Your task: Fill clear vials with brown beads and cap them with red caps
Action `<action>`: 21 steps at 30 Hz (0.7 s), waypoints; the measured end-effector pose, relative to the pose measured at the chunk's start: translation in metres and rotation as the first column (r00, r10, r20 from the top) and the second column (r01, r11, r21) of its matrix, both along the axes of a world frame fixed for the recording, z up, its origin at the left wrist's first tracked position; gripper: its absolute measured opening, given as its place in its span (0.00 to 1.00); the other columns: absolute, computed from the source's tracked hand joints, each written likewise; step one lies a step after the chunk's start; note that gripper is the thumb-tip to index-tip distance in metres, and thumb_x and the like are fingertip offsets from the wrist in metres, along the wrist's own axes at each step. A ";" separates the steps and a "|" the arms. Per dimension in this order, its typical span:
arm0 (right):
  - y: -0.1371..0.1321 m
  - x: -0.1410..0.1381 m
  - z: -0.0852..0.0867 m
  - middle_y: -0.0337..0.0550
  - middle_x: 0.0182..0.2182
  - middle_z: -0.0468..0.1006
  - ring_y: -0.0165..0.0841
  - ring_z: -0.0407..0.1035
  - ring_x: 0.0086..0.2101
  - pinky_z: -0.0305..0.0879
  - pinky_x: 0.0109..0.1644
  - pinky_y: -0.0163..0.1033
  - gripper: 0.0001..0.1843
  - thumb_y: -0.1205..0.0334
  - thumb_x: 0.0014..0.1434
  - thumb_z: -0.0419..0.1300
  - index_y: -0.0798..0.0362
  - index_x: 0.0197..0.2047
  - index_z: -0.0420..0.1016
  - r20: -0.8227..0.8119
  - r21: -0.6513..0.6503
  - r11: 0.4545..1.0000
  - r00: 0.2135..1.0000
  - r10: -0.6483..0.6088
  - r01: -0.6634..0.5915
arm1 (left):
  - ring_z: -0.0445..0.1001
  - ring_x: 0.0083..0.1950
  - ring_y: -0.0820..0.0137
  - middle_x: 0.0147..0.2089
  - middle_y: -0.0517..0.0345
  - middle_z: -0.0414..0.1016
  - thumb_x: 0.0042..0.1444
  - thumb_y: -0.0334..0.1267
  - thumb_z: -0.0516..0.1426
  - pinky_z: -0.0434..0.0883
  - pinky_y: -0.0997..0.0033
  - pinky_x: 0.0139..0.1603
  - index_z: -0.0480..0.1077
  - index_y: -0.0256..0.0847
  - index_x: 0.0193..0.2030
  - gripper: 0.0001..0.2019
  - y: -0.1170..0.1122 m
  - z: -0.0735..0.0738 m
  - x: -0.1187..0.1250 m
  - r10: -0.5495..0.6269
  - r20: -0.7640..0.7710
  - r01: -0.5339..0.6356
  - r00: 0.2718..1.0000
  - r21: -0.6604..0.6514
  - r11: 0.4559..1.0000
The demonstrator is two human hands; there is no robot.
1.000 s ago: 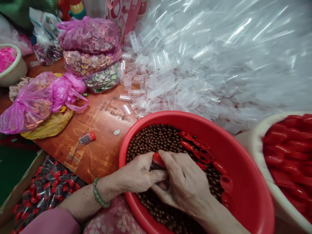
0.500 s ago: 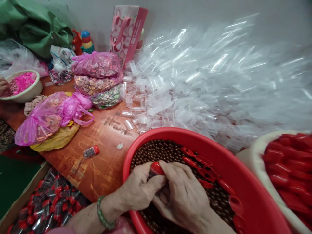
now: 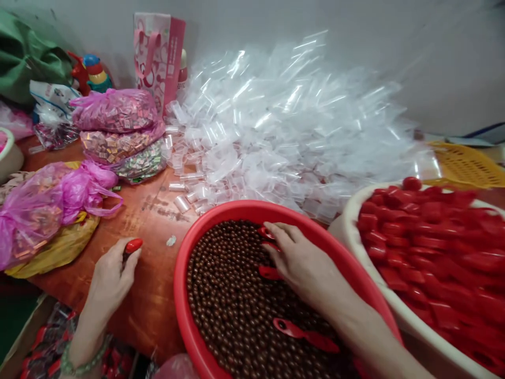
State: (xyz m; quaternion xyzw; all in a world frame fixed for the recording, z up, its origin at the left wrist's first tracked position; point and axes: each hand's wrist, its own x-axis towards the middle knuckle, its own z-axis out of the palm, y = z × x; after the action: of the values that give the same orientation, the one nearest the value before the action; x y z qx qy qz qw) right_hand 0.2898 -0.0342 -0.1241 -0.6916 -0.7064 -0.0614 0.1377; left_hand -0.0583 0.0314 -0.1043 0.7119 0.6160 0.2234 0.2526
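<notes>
Counter (image 3: 142, 308): clear tubes (image 3: 236, 173) heaped, left uncapped.
Left hand (image 3: 108, 279): red-capped tube (image 3: 134, 245) pinched in grip, held over counter.
Right hand (image 3: 300, 258): placed at red pieces (image 3: 269, 272) in basin (image 3: 180, 295); grip's closure cannot be told.
Box (image 3: 23, 333): capped tubes (image 3: 41, 335) piled, apparently done.

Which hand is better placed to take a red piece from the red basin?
Likely the right hand: it is over the red basin, fingers close to the red pieces among brown beads. The left hand is outside the basin, holding a red-topped item.

Head-worn view, forward and down
</notes>
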 end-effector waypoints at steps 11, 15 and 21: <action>0.013 0.014 -0.023 0.47 0.34 0.77 0.37 0.72 0.32 0.68 0.32 0.41 0.13 0.63 0.66 0.51 0.55 0.45 0.75 0.038 0.000 0.998 0.998 0.057 -0.057 | 0.61 0.65 0.55 0.64 0.39 0.62 0.57 0.25 0.51 0.62 0.50 0.64 0.65 0.36 0.59 0.22 0.099 -0.048 0.115 -0.291 -0.158 0.309 0.943 0.099 0.946; 0.005 -0.002 -0.008 0.46 0.36 0.77 0.38 0.71 0.36 0.71 0.40 0.43 0.11 0.62 0.66 0.52 0.54 0.45 0.74 -0.023 -0.001 0.989 0.989 0.147 -0.147 | 0.64 0.60 0.56 0.54 0.41 0.69 0.55 0.26 0.54 0.62 0.50 0.62 0.70 0.36 0.47 0.13 0.107 -0.062 0.126 -0.285 -0.064 0.289 0.956 0.070 0.955; -0.004 -0.020 0.021 0.45 0.40 0.77 0.34 0.74 0.39 0.73 0.44 0.41 0.10 0.63 0.66 0.52 0.53 0.48 0.71 -0.427 -0.055 0.972 0.886 0.183 -0.227 | 0.70 0.54 0.60 0.51 0.45 0.70 0.50 0.29 0.58 0.67 0.54 0.59 0.69 0.36 0.44 0.13 0.096 -0.065 0.114 -0.162 0.211 0.157 0.964 0.037 0.987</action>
State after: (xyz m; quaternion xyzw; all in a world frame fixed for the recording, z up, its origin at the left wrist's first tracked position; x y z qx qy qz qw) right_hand 0.2695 -0.0378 -0.1028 -0.6162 -0.7316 0.1397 0.2558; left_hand 0.0557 0.1277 -0.1692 0.7337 0.5238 0.2836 0.3270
